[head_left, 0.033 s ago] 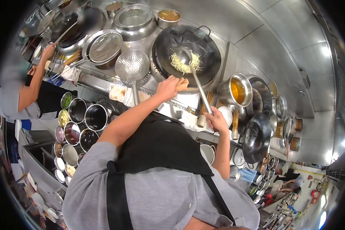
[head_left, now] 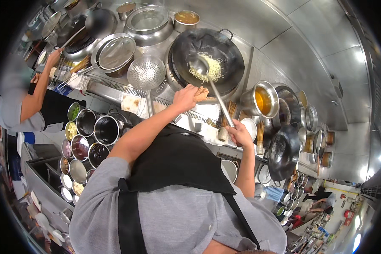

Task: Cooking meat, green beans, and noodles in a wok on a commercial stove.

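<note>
A black wok (head_left: pixel 229 51) sits on the burner in front of me, with a mound of thin pale-yellow strands like noodles (head_left: pixel 216 67) in it. My left hand (head_left: pixel 185 99) is closed around a folded tan cloth (head_left: pixel 202 93) at the wok's near edge. The cloth hides whatever part of the wok it grips. My right hand (head_left: pixel 240 133) wraps round the handle of a long metal ladle (head_left: pixel 218 95). The ladle's bowl rests among the strands, toward their left side.
Left of the wok lies a perforated skimmer (head_left: pixel 146 73), with a mesh strainer (head_left: pixel 116 53) beyond it. A pot of amber liquid (head_left: pixel 263 101) and another wok (head_left: pixel 283 152) stand at right. Ingredient containers (head_left: pixel 80 147) crowd the left. A co-worker's arm (head_left: pixel 36 95) works at far left.
The ladle's bowl has shifted slightly left and nearer within the strands, which now show more on its right. My left hand and the cloth have stayed about the same.
</note>
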Tool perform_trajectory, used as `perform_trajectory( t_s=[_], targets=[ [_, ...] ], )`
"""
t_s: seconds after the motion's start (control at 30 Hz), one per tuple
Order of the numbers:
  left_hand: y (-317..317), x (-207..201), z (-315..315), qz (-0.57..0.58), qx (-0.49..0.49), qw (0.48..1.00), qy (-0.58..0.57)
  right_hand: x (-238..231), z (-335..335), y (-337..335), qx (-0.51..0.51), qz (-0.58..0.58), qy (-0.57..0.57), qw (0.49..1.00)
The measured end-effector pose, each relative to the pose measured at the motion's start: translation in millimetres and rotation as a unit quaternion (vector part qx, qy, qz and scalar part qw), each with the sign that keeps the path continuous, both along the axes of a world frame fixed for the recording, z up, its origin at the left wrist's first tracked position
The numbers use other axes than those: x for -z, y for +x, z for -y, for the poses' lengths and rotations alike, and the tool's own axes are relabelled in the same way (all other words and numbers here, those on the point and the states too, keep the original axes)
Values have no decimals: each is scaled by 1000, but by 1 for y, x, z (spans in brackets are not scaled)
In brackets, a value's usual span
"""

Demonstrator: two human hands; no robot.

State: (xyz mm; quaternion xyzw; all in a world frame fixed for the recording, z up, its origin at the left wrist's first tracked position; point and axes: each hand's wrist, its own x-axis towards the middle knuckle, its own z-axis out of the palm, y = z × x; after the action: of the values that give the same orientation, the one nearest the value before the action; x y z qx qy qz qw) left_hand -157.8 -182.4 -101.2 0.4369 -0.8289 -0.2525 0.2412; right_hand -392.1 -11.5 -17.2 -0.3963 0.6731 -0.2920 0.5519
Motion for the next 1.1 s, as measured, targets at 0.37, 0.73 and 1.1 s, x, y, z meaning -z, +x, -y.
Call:
perform_trajectory(
  t_s=[0.37, 0.73, 1.1],
  targets=[
    [-6, -14, 1, -185, -81, 957, 208, 76, 49, -3, 71, -383, -226, 893],
    [18, -43, -29, -461, -44, 769, 441, 59, 67, 102, 37, -172, -286, 942],
    [65, -46, -29, -552, -46, 657, 512, 23, 82, 142, 187, 366, -296, 862]
  ],
)
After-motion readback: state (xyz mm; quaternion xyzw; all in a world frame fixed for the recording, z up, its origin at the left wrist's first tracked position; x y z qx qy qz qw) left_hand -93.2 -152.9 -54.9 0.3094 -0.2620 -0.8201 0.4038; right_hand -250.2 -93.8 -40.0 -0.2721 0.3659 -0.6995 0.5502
